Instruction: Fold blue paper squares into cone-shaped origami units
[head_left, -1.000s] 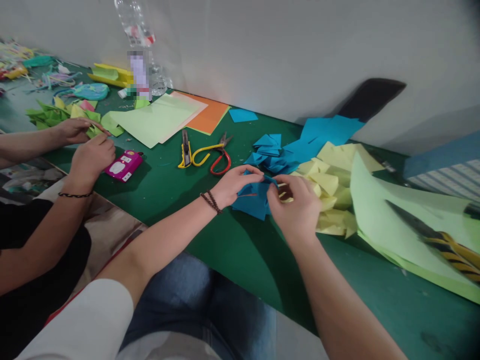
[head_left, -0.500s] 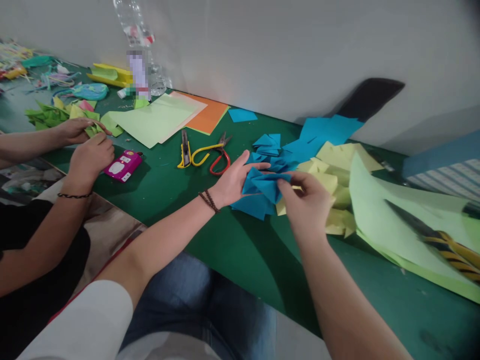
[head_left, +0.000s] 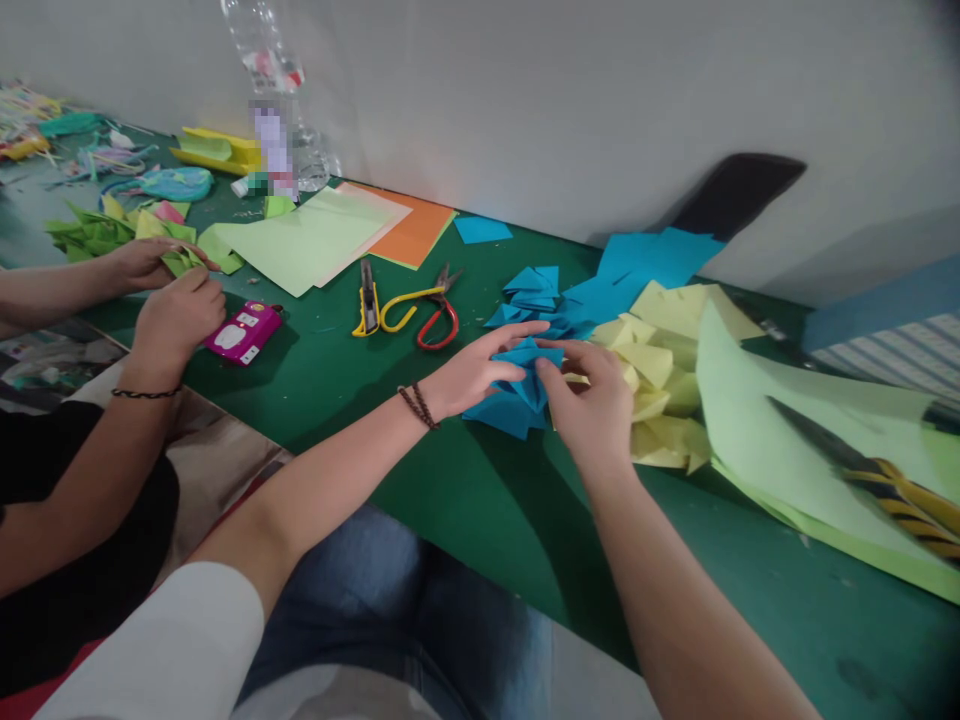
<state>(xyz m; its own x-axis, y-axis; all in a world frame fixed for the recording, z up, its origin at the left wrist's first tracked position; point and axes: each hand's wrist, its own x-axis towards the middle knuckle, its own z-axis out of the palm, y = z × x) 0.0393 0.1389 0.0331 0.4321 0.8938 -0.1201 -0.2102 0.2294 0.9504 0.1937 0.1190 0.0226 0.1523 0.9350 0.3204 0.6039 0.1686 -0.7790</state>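
A folded piece of blue paper [head_left: 529, 362] is held between my two hands, just over the green table. My left hand [head_left: 472, 372], a dark beaded bracelet at its wrist, has its thumb and fingers closed on the left side of the paper. From the other side, my right hand [head_left: 596, 395] pinches its right edge between thumb and fingers. More blue paper [head_left: 501, 414] lies right under the hands. Behind them is a pile of folded blue pieces [head_left: 534, 288], and folded yellow papers [head_left: 671, 440] lie beside my right hand.
Scissors [head_left: 427, 310] and a yellow utility knife [head_left: 367, 300] lie left of my hands. A co-worker's hands [head_left: 176, 300] fold green paper near a magenta box [head_left: 244, 332]. Large green sheets [head_left: 780, 440] with black-and-yellow scissors [head_left: 892, 490] lie at right. A clear bottle [head_left: 311, 160] stands by the wall.
My left thumb has come down from its raised position onto the blue paper. My right hand has shifted slightly left, and the folded paper has turned and looks more compact.
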